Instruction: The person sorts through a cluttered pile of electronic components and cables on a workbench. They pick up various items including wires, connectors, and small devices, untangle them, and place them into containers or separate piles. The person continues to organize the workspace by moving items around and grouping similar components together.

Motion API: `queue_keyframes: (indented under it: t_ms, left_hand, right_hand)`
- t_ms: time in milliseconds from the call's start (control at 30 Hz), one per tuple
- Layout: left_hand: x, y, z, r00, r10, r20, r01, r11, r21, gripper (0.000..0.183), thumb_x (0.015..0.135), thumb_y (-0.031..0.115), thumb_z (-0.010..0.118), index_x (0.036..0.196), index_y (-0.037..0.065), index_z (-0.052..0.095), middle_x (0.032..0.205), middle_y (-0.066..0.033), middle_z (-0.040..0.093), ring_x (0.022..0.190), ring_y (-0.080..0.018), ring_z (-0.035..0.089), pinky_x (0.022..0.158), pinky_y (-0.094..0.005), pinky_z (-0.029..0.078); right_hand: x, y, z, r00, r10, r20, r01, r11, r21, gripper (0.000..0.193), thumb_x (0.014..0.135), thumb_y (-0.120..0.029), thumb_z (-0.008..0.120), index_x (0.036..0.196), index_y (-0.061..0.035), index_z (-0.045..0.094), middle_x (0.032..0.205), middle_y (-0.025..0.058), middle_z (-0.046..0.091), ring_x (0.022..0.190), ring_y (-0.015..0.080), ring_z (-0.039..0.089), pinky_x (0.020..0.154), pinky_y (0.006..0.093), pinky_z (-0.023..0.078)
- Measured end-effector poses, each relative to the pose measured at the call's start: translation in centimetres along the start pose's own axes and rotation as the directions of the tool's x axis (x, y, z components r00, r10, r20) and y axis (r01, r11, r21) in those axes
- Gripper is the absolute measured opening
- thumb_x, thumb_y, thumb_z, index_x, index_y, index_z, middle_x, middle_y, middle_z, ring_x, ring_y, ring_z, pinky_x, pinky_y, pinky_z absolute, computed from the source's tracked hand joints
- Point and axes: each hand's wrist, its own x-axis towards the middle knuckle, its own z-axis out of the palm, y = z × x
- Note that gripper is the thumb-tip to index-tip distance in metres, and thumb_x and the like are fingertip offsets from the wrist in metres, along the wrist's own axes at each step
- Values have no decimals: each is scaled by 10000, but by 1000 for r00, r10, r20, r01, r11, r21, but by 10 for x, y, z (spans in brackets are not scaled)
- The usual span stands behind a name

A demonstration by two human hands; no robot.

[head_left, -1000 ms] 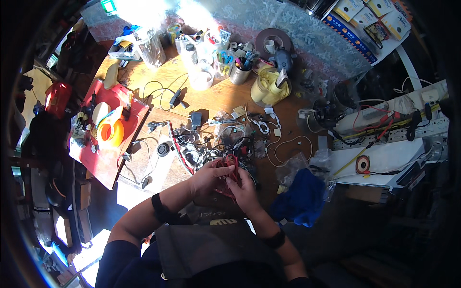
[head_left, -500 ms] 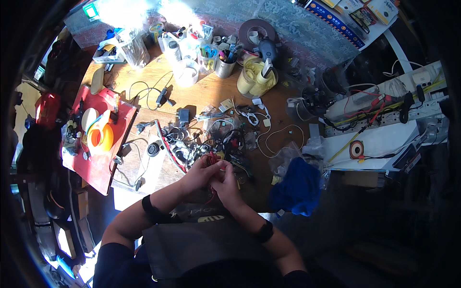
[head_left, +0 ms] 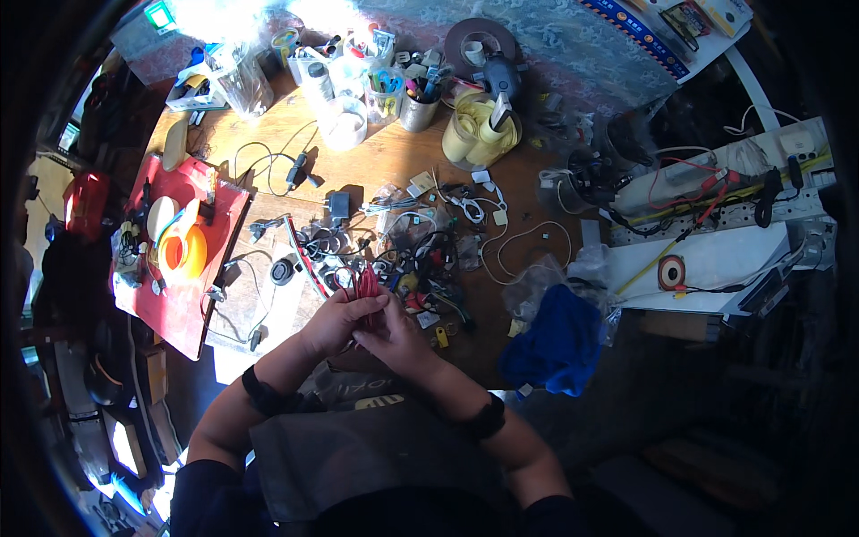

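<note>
Both hands remain together at the near edge of the surface as in the earlier frames, the red wires unchanged between them; the scene has slid slightly within the view.

Item 1. Left hand [head_left: 335, 324]: fingers curled closed around a bundle of red wires [head_left: 364, 285], which rises from the grip toward 12 o'clock.
Item 2. Right hand [head_left: 400, 340]: touching the left, fingers bent onto the lower part of the same bundle; how firmly it pinches cannot be told.
Item 3. Black wristbands, one on each forearm, at 6 o'clock of the hands.
Item 4. Blue cloth [head_left: 559, 345]: crumpled, at 3 o'clock of the hands, near the surface's edge.
Item 5. Tangle of cables and small parts [head_left: 420, 246]: just beyond the hands at 12 o'clock, spread over the wooden surface [head_left: 394, 170].
Item 6. Red board [head_left: 192, 268]: at 9 to 10 o'clock, carrying an orange-and-white tape dispenser [head_left: 179, 246].
Item 7. Yellow wire spool [head_left: 483, 134]: at 1 o'clock, well apart.
Item 8. Cups of pens and tools [head_left: 394, 89]: far edge, 12 o'clock.
Item 9. Large grey tape roll [head_left: 479, 40]: farthest, at 1 o'clock.
Item 10. White bench [head_left: 716, 259] with a copper coil [head_left: 671, 271]: at 3 o'clock, well apart.
</note>
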Motion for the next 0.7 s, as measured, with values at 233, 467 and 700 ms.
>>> queue_keyframes:
  t_ms: [233,467,700]
  left_hand:
    - [-38,36,-57,912,284,-297,-212,944,252,219,918,199,534,763,48,571,676,-66,609,653,-146,615,644,-273,493]
    - [-85,-7,-116,765,340,-548,37,825,563,248,826,197,661,649,75,537,500,4,498,426,-70,458,395,-227,355]
    - [-76,-63,-188,788,592,-171,-16,298,954,161,826,163,633,912,29,608,676,-73,580,580,-178,542,568,-305,449]
  right_hand:
    - [-20,44,-71,880,472,-54,-448,863,234,304,887,-58,551,1181,3,506,918,64,619,785,111,604,704,251,478]
    - [-49,96,-100,924,179,-338,-381,504,-775,265,754,-121,660,991,-38,578,938,144,544,930,309,528,802,386,439]
    - [-48,124,-109,769,308,-560,-562,742,-365,167,821,-132,631,935,-24,574,871,115,556,796,253,562,693,360,453]
